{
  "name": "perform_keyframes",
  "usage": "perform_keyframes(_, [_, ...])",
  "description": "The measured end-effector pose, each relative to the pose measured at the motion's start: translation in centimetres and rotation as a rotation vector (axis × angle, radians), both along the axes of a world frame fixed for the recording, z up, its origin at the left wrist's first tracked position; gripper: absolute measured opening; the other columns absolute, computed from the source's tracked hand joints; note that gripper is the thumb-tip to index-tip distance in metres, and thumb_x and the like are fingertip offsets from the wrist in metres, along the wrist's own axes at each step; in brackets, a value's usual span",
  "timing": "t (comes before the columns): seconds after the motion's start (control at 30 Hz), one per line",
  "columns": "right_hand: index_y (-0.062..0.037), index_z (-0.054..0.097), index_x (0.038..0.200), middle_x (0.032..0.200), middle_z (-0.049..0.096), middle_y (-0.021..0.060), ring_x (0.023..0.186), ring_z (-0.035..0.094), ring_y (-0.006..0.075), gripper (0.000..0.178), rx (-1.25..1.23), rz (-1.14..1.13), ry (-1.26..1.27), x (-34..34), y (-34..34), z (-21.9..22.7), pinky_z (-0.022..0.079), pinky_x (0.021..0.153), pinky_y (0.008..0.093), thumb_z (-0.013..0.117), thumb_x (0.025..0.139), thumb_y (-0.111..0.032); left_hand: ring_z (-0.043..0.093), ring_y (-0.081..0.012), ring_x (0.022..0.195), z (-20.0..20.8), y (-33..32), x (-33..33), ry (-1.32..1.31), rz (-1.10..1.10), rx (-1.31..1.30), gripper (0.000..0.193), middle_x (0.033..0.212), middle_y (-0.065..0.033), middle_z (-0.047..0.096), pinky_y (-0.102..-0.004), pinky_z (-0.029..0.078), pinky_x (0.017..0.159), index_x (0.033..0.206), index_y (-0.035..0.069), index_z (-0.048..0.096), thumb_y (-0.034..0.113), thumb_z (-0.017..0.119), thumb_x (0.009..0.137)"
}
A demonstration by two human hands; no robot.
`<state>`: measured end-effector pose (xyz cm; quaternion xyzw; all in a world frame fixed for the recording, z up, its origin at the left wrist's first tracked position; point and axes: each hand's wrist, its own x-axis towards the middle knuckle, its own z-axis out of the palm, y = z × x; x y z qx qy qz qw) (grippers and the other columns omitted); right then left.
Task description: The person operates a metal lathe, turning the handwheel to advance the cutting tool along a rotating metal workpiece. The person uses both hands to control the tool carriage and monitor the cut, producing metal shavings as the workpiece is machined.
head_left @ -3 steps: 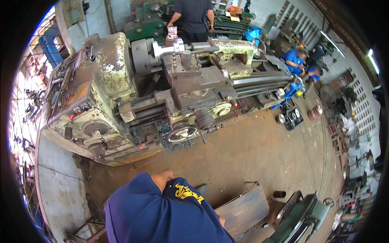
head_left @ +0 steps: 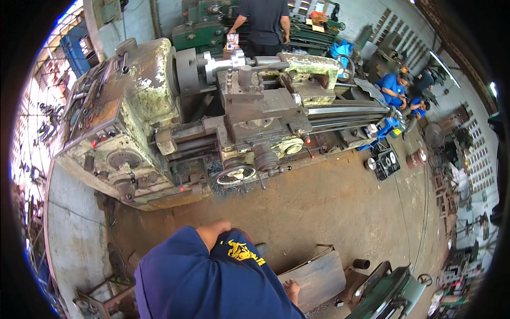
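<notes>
My left forearm (head_left: 213,232) comes out of the dark blue sleeve and bends in across my front. The fingers of that hand are hidden, so their shape cannot be told. Low on the right, my right hand (head_left: 291,288) shows past the shirt, fingers partly visible and slightly apart, with nothing seen in them. It appears over or beside a worn metal sheet (head_left: 319,276); whether it touches is unclear. In front of me stands a large lathe (head_left: 260,106) with a grey chuck (head_left: 187,72), a shiny metal workpiece (head_left: 226,63) and a handwheel (head_left: 236,175), all apart from my hands.
Loose tools (head_left: 87,106) lie on the lathe headstock. A person in dark clothes (head_left: 261,24) stands behind the lathe; people in blue (head_left: 392,87) are at the far right. A green machine (head_left: 390,295) is low right. An open black case (head_left: 387,164) lies on the floor.
The view has shifted slightly. More of my right hand now shows beside the shirt, next to the metal sheet. My left arm keeps nearly the same pose.
</notes>
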<state>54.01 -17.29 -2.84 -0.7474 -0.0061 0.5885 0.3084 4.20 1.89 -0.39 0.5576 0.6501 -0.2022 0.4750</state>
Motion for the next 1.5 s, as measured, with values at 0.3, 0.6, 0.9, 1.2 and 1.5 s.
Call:
perform_keyframes(0.3, [-0.0032,0.056,0.120,0.093,0.066,0.0118,0.066,0.064,0.0243,0.029,0.028,0.240,-0.151,6.8,12.4,4.2,0.050,0.054,0.0362,0.060,0.095,-0.017,0.065,-0.0356,0.109,-0.6,6.0,6.0,-0.054,0.137,0.108,0.046,0.117,-0.0224,0.066,-0.0428,0.051,0.093,0.113,0.001,0.070,0.032,0.068,0.079])
perform_keyframes(0.6, [-0.0051,0.063,0.099,0.078,0.066,0.0074,0.060,0.062,0.0210,0.012,-0.085,0.796,-0.207,2.5,16.9,4.1,0.052,0.051,0.0352,0.061,0.093,-0.015,0.066,-0.0371,0.104,-1.7,3.6,3.0,-0.107,0.324,0.246,0.046,0.109,-0.0227,0.069,-0.0453,0.049,0.090,0.103,0.000,0.073,0.042,0.066,0.085])
perform_keyframes(0.9, [0.0017,0.063,0.092,0.073,0.062,0.0099,0.057,0.061,0.0216,0.010,0.006,0.707,-0.053,-2.3,27.4,4.5,0.045,0.042,0.0323,0.060,0.090,-0.008,0.071,-0.0328,0.090,-2.9,1.9,-3.2,-0.113,0.879,-0.128,0.045,0.103,-0.0196,0.072,-0.0413,0.056,0.078,0.106,0.000,0.071,0.037,0.068,0.080])
perform_keyframes(1.2, [0.0030,0.062,0.101,0.077,0.063,0.0057,0.063,0.059,0.0152,0.017,0.579,0.548,-0.450,-12.7,48.1,14.5,0.047,0.056,0.0286,0.061,0.094,-0.013,0.070,-0.0266,0.073,-3.6,4.3,-5.1,-0.028,0.909,0.324,0.045,0.089,-0.0161,0.073,-0.0391,0.056,0.070,0.111,0.004,0.070,0.039,0.068,0.085])
perform_keyframes(1.5, [0.0008,0.065,0.099,0.077,0.069,0.0097,0.062,0.062,0.0176,0.015,1.372,0.701,-0.742,-25.8,66.2,27.1,0.049,0.059,0.0323,0.066,0.090,-0.010,0.066,-0.0266,0.067,-5.2,1.7,-4.4,-0.340,1.534,0.069,0.034,0.082,-0.0146,0.068,-0.0385,0.054,0.058,0.106,0.003,0.067,0.031,0.067,0.086])
